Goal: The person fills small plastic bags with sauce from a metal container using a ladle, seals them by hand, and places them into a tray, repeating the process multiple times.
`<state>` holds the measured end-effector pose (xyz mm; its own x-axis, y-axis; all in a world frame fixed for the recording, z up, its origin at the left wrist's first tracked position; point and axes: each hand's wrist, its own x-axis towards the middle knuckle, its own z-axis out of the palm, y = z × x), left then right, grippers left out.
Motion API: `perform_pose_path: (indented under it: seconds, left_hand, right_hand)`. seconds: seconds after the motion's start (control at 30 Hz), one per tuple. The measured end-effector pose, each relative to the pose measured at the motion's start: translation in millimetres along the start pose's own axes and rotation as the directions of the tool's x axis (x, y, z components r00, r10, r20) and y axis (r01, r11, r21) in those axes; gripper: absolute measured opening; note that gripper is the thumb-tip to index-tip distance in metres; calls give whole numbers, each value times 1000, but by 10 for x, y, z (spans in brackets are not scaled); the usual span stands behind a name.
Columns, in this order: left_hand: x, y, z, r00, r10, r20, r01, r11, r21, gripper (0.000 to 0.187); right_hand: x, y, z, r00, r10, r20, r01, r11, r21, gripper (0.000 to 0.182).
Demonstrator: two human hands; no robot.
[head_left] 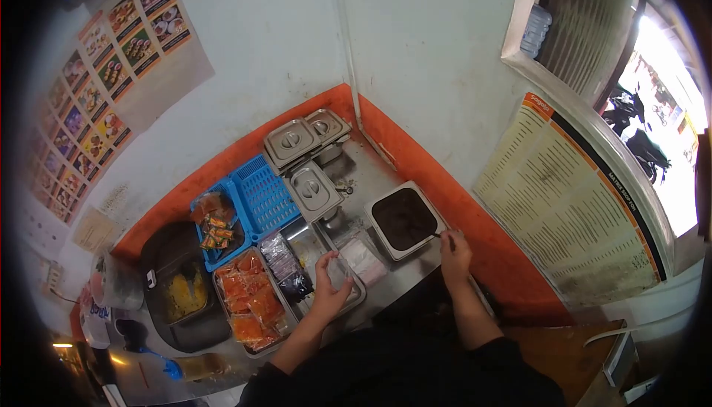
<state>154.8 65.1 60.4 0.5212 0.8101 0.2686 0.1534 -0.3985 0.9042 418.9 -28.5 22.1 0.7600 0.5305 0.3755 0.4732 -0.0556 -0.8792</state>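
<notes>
My right hand [455, 255] is closed on a thin handle, likely a spoon, whose far end dips into a dark brown filling. That filling [403, 218] sits in a square steel pan [380, 242] to the right on the counter. Whatever is at the handle's end is hidden in the dark mass. Over the tray in front of me, my left hand [331, 287] has its thumb and fingers curved apart, with nothing clearly visible between them. Below it is a steel tray [358, 296] with dark-wrapped packets [285, 267] at its left. Stacked clear plastic bags [361, 260] lie between both hands.
Orange bagged portions [252, 299] fill a tray at left. Behind stand a blue basket [265, 198], another with sachets [216, 238], and lidded steel pans [313, 187]. A black tray [159, 310] and a blue-capped bottle [196, 367] are further left. Walls border the counter.
</notes>
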Motion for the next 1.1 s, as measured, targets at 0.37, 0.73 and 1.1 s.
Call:
perform_pose_path:
  seconds: [0.37, 0.73, 1.1]
  left_hand:
    - [392, 44, 214, 996, 93, -5, -93, 995, 31, 62]
    - [1077, -158, 627, 984, 177, 6, -173, 959, 223, 60]
    - [1376, -600, 1088, 951, 250, 183, -267, 961, 77, 57]
  right_hand:
    - [-384, -117, 285, 718, 643, 268, -650, 480, 589, 21]
    - [-243, -175, -126, 840, 529, 121, -407, 467, 785, 18]
    - [51, -655, -520, 912, 411, -14, -287, 660, 694, 17]
